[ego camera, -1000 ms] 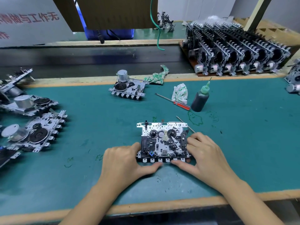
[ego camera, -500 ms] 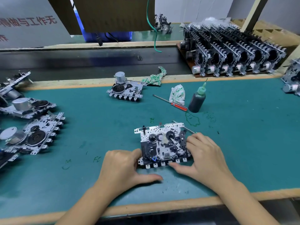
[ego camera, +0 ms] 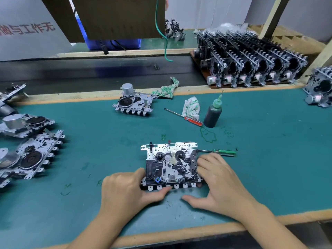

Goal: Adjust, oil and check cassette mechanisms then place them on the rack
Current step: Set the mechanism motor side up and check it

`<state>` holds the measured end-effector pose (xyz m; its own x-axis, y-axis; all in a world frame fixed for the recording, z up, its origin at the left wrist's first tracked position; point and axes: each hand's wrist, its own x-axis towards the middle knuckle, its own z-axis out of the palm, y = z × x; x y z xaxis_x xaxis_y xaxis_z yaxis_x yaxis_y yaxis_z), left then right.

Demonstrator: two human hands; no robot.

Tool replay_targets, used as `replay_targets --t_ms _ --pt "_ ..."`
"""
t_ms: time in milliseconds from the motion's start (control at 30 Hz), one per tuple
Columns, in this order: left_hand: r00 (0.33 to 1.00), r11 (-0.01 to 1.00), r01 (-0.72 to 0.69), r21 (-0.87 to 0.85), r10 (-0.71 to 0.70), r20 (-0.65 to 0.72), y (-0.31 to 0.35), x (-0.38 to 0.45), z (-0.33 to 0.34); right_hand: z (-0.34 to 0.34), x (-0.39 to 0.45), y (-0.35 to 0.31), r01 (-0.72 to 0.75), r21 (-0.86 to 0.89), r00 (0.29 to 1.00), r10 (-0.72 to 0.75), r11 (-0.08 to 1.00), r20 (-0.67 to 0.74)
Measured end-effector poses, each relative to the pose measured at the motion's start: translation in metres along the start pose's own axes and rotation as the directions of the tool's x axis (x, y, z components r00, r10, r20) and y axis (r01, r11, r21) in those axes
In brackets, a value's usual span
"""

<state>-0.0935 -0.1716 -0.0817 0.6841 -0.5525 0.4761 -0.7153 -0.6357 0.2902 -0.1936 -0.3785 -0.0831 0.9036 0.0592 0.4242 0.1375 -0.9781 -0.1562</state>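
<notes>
Your worktop (ego camera: pixel 269 159) is teal green with a pale wooden edge. The cassette mechanism (ego camera: pixel 170 164) before you is silver, dotted with holes, over black parts with one small blue piece. The oil bottle (ego camera: pixel 212 115) is dark with a green nozzle. One screwdriver (ego camera: pixel 193 120) has a red handle, the other screwdriver (ego camera: pixel 223 152) a green one. Both rags (ego camera: pixel 191 107) are white with green print.
</notes>
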Motion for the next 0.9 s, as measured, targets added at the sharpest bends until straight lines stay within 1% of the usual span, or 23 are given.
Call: replay_targets --t_ms 100,200,267,367,433,500,533,667,767,833,900 --pt "0.999 0.999 -0.033 -0.019 0.033 0.014 -0.002 0.002 0.000 -0.001 0.000 -0.001 -0.001 0.032 1.000 0.002 0.999 -0.013" --pt "0.987 0.986 -0.124 -0.116 0.134 0.089 -0.007 0.003 -0.003 0.000 0.000 -0.001 -0.017 -0.052 0.999 0.015 0.999 -0.038" --pt "0.976 0.977 -0.155 -0.150 0.174 0.128 -0.009 0.003 -0.006 -0.001 -0.001 0.001 -0.032 -0.090 0.999 0.030 0.995 -0.026" --pt "0.965 0.962 -0.203 -0.181 0.229 0.132 -0.008 0.000 -0.006 -0.004 -0.001 0.002 -0.052 -0.073 0.999 0.053 0.996 0.005" --pt "0.956 0.956 -0.233 -0.179 0.259 0.140 -0.008 -0.001 -0.007 -0.002 0.000 -0.002 -0.079 -0.089 0.996 0.077 0.993 -0.034" --pt "0.957 0.955 -0.234 -0.182 0.259 0.130 -0.008 0.000 -0.009 0.000 0.001 -0.006 -0.107 -0.136 0.992 0.097 0.985 -0.076" --pt "0.960 0.957 -0.230 -0.175 0.253 0.120 -0.007 0.000 -0.008 0.000 0.001 -0.005 -0.105 -0.145 0.993 0.095 0.984 -0.074" --pt "0.975 0.972 -0.209 -0.109 0.216 0.055 -0.003 -0.003 -0.005 -0.005 0.001 0.007 0.008 -0.107 0.998 -0.001 0.994 0.067" --pt "0.982 0.976 -0.185 -0.111 0.189 0.024 -0.003 -0.002 -0.007 -0.004 0.003 0.006 0.034 -0.129 0.996 -0.023 0.991 0.082" --pt "0.984 0.979 -0.171 -0.115 0.175 0.029 -0.001 -0.001 -0.010 -0.006 0.004 0.004 0.021 -0.099 0.994 -0.011 0.995 0.107" --pt "0.989 0.982 -0.137 -0.133 0.143 0.033 0.000 0.000 -0.013 -0.010 0.006 0.004 -0.027 0.020 0.987 0.024 0.999 0.159"
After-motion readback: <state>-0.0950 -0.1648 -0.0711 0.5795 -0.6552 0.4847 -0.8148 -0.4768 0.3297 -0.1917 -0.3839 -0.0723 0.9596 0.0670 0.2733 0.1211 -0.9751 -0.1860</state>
